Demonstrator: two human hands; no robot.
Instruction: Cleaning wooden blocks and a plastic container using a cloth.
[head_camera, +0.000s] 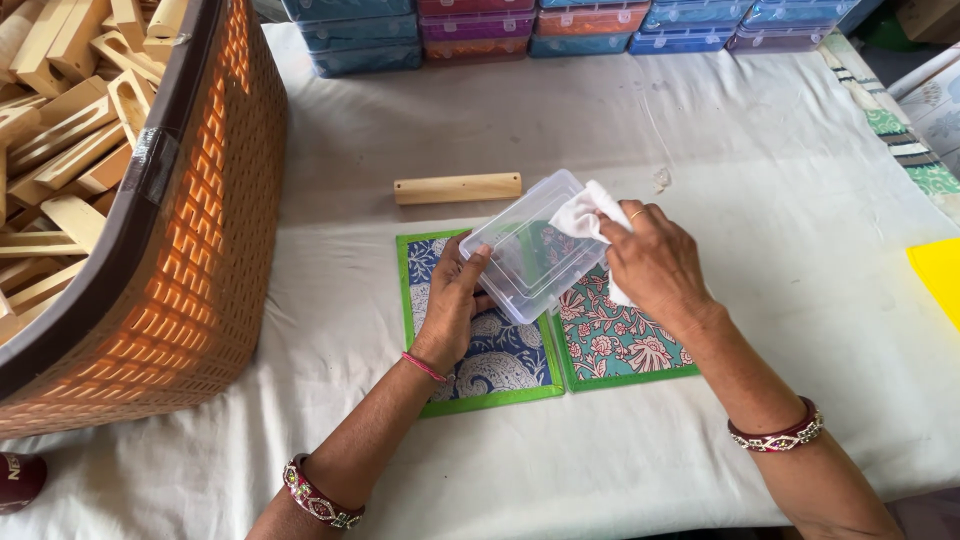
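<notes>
My left hand grips the near edge of a clear plastic box, holding it tilted above the table. My right hand presses a white cloth against the box's far right side. Under the box lie two patterned fabric pieces with green borders: a blue paisley one on the left and a teal floral one on the right.
A large orange woven basket full of wooden pieces stands at the left. A single wooden block lies behind the box. Stacked coloured plastic boxes line the far edge. A yellow sheet sits at the right.
</notes>
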